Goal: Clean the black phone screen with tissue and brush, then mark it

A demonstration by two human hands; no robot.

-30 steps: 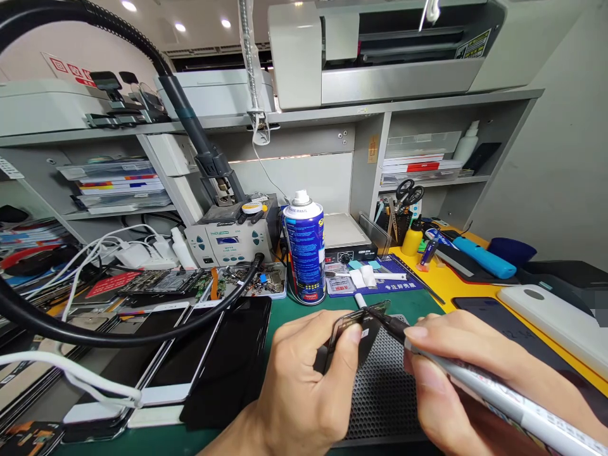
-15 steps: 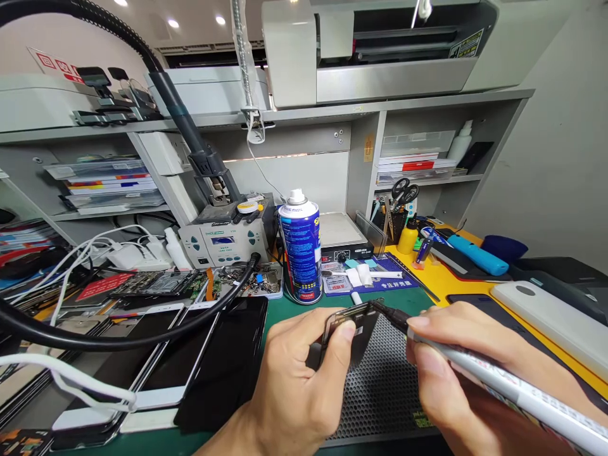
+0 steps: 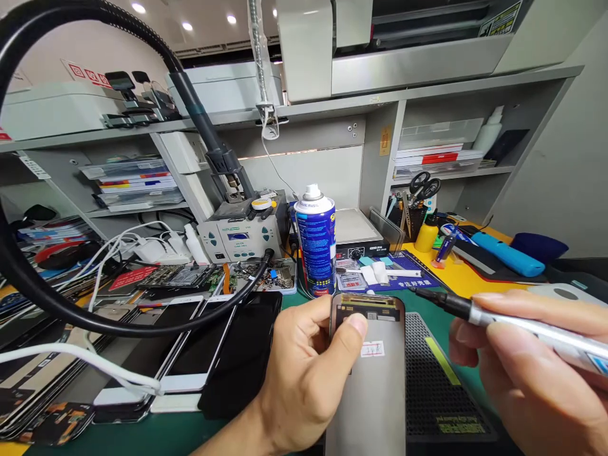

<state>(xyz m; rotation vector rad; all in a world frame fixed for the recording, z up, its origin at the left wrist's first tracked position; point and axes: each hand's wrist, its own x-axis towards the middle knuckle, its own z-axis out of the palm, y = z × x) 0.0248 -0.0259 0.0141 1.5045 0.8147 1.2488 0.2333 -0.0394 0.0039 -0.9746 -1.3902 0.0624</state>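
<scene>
grey shelving (image 3: 377,180), plain grey wall (image 3: 563,171), round ceiling lights (image 3: 187,26).

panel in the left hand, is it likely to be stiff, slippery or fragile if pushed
The panel is probably stiff: gripped near its top by the left hand, its visible part looks straight. The exposed circuit strip suggests it could be fragile there. Its smooth grey surface might feel slippery.

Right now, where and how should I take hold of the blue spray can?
Probably around the upper body of the blue spray can, coming from the right: it stands upright, a straight cylinder, with the grey station to its left and the left hand in front.
</scene>
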